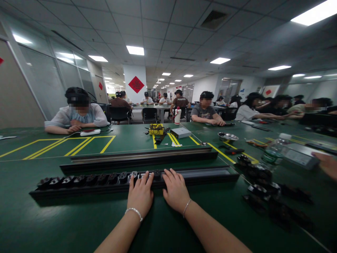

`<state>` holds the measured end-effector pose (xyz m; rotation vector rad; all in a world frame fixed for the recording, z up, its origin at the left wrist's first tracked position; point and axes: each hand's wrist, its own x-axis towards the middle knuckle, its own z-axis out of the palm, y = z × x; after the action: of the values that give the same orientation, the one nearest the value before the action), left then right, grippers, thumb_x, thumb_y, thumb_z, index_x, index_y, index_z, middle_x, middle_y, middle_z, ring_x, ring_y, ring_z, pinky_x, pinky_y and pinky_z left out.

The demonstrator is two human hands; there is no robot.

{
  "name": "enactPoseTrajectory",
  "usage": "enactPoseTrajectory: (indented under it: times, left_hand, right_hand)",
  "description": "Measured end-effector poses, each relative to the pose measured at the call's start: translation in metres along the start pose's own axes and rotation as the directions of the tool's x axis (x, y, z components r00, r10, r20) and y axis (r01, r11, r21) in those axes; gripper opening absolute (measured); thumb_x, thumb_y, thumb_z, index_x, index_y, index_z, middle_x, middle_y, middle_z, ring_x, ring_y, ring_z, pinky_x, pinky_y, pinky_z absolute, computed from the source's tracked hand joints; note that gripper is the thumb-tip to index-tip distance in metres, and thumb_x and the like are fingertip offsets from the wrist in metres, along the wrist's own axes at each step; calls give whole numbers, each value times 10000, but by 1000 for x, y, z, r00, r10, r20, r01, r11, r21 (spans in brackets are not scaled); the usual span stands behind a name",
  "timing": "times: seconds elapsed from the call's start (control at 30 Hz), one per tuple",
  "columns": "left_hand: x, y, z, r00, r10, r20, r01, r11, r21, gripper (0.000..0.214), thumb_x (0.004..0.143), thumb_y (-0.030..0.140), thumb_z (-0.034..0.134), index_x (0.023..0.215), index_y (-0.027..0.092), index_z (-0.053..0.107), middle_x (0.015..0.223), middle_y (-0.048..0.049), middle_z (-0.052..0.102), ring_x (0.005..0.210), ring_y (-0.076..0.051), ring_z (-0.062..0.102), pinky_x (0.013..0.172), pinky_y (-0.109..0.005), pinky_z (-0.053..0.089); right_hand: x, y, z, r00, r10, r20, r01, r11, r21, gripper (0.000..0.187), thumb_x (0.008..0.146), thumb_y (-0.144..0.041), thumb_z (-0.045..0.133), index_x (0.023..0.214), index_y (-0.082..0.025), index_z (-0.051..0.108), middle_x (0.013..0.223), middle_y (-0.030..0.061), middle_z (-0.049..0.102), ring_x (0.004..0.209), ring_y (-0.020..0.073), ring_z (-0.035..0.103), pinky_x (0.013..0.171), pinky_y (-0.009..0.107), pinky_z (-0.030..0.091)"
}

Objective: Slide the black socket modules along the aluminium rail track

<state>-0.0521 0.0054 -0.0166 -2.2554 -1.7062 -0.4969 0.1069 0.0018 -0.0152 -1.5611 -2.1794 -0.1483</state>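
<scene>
A long black channel (210, 180) lies across the green table in front of me. A row of small black modules (91, 180), a few with silvery tops, fills its left part. The channel's right part shows a bare pale inner strip. My left hand (140, 195) rests over the row's right end, its fingers stretched and apart, covering some pieces. My right hand (176, 192) lies close beside it, fingers extended over the channel's near edge, with one dark module (157, 173) between the two hands. Neither hand wraps round anything.
Behind the channel lie more long black rails (142, 160). Loose black modules (273, 200) pile up at right, near a plastic bottle (275, 153), a metal bowl (228, 137) and a silver box (300, 157). Another person's hand (326, 164) reaches in at far right. People sit across the table.
</scene>
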Motion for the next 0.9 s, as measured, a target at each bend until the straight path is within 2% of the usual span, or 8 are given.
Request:
enactPoseTrajectory:
  times: [0.4, 0.9]
  left_hand:
    - [0, 0, 1, 1000, 3, -23, -3, 1000, -1, 535, 732, 165, 406, 1254, 281, 429, 1311, -8, 472, 1019, -197, 511, 1061, -483, 90]
    - [0, 1, -2, 1000, -12, 17, 12, 1000, -4, 535, 744, 177, 407, 1268, 284, 413, 1331, -13, 451, 1045, -198, 499, 1068, -485, 72]
  right_hand:
    - [0, -1, -1, 1000, 5, 12, -5, 1000, -25, 488, 751, -336, 491, 1223, -214, 466, 1360, 51, 393, 1261, 239, 265, 1009, 391, 179]
    - [0, -1, -1, 1000, 7, 18, -6, 1000, -20, 481, 756, -318, 481, 1224, -210, 459, 1368, 48, 382, 1269, 234, 250, 1018, 394, 167]
